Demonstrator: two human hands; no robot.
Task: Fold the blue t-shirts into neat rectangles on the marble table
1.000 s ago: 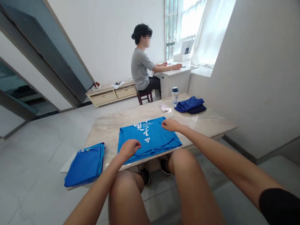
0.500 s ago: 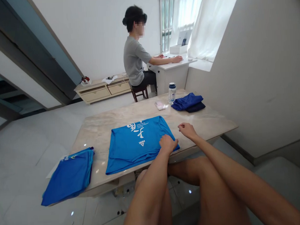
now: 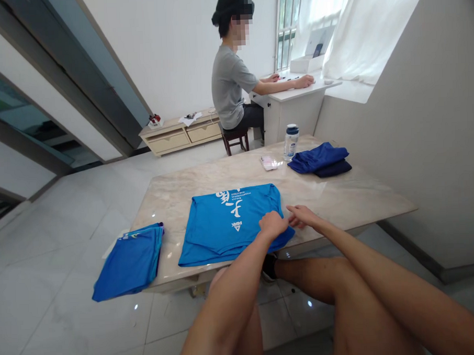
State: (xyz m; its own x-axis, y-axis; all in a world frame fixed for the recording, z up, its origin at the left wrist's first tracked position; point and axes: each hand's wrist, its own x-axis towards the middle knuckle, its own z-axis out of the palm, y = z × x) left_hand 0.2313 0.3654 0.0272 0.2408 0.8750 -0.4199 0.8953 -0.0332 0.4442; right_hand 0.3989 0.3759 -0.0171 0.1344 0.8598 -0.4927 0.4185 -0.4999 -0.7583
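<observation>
- Left hand (image 3: 273,224): fingers curled, gripping the shirt (image 3: 231,222) at its 4 o'clock corner.
- Right hand (image 3: 301,215): just beside it at 3 o'clock, pinching the same corner.
- Shirt: flat on table (image 3: 340,194), near edge.

both hands (image 3: 273,224) (image 3: 301,215) pinch blue shirt (image 3: 223,222) corner on marble table (image 3: 340,194).

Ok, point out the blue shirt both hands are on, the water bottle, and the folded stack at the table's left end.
blue shirt (image 3: 223,228), head view, bare middle of the fabric.
water bottle (image 3: 291,143), head view, clear body below the cap.
folded stack (image 3: 128,263), head view, top layer's centre.
</observation>
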